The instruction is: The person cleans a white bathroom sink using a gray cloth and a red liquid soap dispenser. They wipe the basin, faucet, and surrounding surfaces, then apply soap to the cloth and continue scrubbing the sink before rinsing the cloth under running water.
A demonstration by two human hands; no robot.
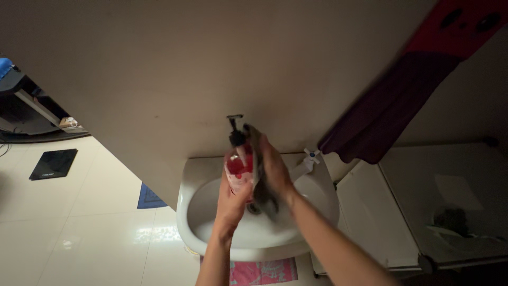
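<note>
Left hand (233,198): grasps red-and-clear plastic pump bottle (239,168) upright over white ceramic basin (190,212), steadying it.
Right hand (272,167): clenches dark grey cloth (263,193) against bottle's side, apparently wiping.

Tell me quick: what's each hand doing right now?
Left hand: closed around the red pump bottle.
Right hand: holding a dark cloth against the bottle.

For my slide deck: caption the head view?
Left hand holds pump bottle over sink; right hand presses cloth against it.
</note>
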